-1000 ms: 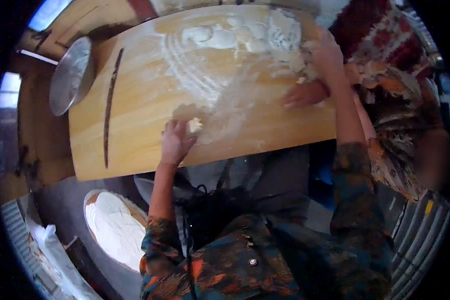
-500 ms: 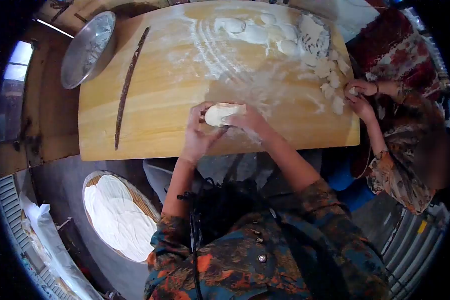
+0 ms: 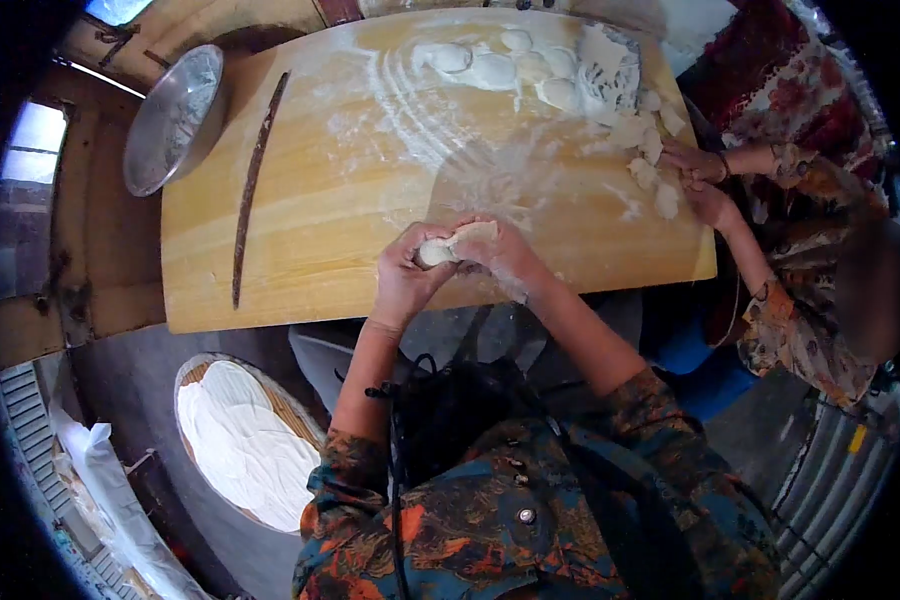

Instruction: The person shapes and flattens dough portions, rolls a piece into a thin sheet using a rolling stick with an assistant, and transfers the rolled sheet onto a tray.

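Observation:
Above the near part of the floured wooden board (image 3: 320, 200), both of my hands meet around one piece of pale dough (image 3: 436, 252). The fingers of my left hand (image 3: 407, 270) curl round its left side. My right hand (image 3: 498, 256) is closed on its right side, with a flap of dough showing along the fingers. Flat white dough rounds (image 3: 493, 71) lie at the far side of the board. Smaller dough pieces (image 3: 644, 172) sit toward its right edge, beside a floury heap (image 3: 610, 72).
A thin dark rod (image 3: 255, 190) lies on the board's left part, near a metal bowl (image 3: 177, 120). White sheets cover an oval tray (image 3: 198, 372) at the lower left. A co-worker's hands (image 3: 705, 185) are at the board's right edge.
My right hand has come from the dough pieces at the far right to join my left hand. The dough between them now looks more folded and compact. The co-worker's hands have shifted at the right edge.

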`<state>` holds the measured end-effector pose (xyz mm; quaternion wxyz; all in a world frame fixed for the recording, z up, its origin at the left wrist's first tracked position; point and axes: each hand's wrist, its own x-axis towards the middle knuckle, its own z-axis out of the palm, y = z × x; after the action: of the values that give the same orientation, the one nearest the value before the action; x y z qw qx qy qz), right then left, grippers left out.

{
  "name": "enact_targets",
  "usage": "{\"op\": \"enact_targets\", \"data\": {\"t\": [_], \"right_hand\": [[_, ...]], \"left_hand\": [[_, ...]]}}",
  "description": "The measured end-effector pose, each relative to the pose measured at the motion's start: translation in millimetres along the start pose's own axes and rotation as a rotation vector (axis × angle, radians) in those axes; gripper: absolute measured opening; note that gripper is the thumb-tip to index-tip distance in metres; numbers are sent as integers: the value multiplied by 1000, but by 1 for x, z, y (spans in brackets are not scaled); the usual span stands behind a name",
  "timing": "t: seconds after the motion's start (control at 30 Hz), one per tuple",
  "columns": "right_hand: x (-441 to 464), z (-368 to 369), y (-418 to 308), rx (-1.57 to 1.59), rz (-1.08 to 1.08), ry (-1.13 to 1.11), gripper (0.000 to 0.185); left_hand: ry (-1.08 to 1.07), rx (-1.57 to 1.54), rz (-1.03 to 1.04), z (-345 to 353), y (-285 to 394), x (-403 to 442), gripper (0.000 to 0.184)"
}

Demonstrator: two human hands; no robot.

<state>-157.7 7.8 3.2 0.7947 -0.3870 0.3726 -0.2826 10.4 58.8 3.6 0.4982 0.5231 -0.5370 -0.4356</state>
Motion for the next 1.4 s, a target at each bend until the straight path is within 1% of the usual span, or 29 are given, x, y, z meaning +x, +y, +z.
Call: {"op": "enact_targets", "data": {"t": [0.07, 0.17, 0.27, 0.3, 0.37, 0.4, 0.47, 0.5, 0.57, 0.6, 0.63, 0.7, 0.8, 0.83, 0.87, 0.9, 0.93, 0.97, 1.0, 1.03, 1.07, 1.1, 1.2, 1.23, 1.3, 1.33, 1.37, 1.4], "right_hand": [[-5, 3, -2, 11, -30, -38, 34], [-15, 5, -4, 43, -29, -54, 32], [-31, 10, -8, 138, 23, -10, 29], [-35, 11, -9, 179, 43, 11, 28], [-39, 8, -6, 298, 89, -45, 26], [-41, 7, -4, 354, 110, -76, 25], [-43, 11, -3, 443, 28, -38, 25], [-45, 14, -3, 488, -16, -16, 25], [-48, 17, -10, 378, -47, 22, 22], [-50, 21, -14, 325, -67, 41, 21], [-56, 27, -20, 259, -77, 41, 20], [-68, 43, -35, 127, -109, 36, 17], [-83, 64, -38, -7, -310, -16, 19], [-87, 63, -38, -124, -380, -19, 24], [-93, 66, -42, -270, -459, 18, 25], [-100, 71, -44, -413, -537, 62, 25], [-108, 75, -46, -552, -606, 113, 26], [-118, 79, -51, -622, -587, 133, 25], [-125, 81, -50, -631, -637, 146, 24], [-129, 82, -46, -640, -677, 157, 24], [-132, 83, -43, -649, -720, 167, 23], [-135, 83, -41, -618, -686, 157, 24], [-139, 77, -31, -609, -743, 80, 24], [-141, 77, -31, -530, -670, 24, 23], [-138, 69, -33, -375, -524, -93, 23], [-116, 52, -20, -357, -650, -30, 21], [-91, 26, -8, -340, -781, 33, 19], [-85, -6, -6, -272, -702, 183, 19]], "left_hand": [[-10, 41, -37, -1, 10, -3, 28], [-14, 2, -5, -5, 7, -9, 26], [-63, -258, -291, -10, 15, -18, 25], [-29, -384, -320, -9, 19, -21, 24], [40, -635, -377, -5, 28, -31, 22], [49, -713, -361, -4, 30, -37, 22], [58, -866, -323, -3, 30, -44, 22], [20, -853, -320, -6, 32, -46, 24], [-49, -829, -310, -12, 45, -46, 27], [10, -763, -280, -7, 54, -48, 28], [72, -698, -248, 5, 82, -50, 29], [143, -642, -221, 10, 102, -55, 29], [156, -657, -243, 6, 94, -62, 26], [161, -656, -249, 3, 90, -65, 24], [164, -653, -253, 4, 99, -67, 22], [225, -646, -280, 8, 111, -72, 17], [222, -557, -243, 9, 117, -77, 17], [220, -466, -200, 7, 118, -83, 16], [223, -377, -153, 8, 120, -88, 16], [232, -356, -94, 11, 125, -94, 18], [195, -340, -76, 10, 129, -99, 18], [157, -324, -58, 8, 133, -104, 18], [56, -308, -55, 8, 153, -123, 17], [25, -307, -68, 9, 161, -131, 16], [-70, -415, -118, 7, 180, -143, 15], [-117, -468, -151, 6, 188, -151, 15], [-254, -782, -50, 3, 190, -161, 17], [-475, -686, 168, -2, 204, -162, 17]]}}
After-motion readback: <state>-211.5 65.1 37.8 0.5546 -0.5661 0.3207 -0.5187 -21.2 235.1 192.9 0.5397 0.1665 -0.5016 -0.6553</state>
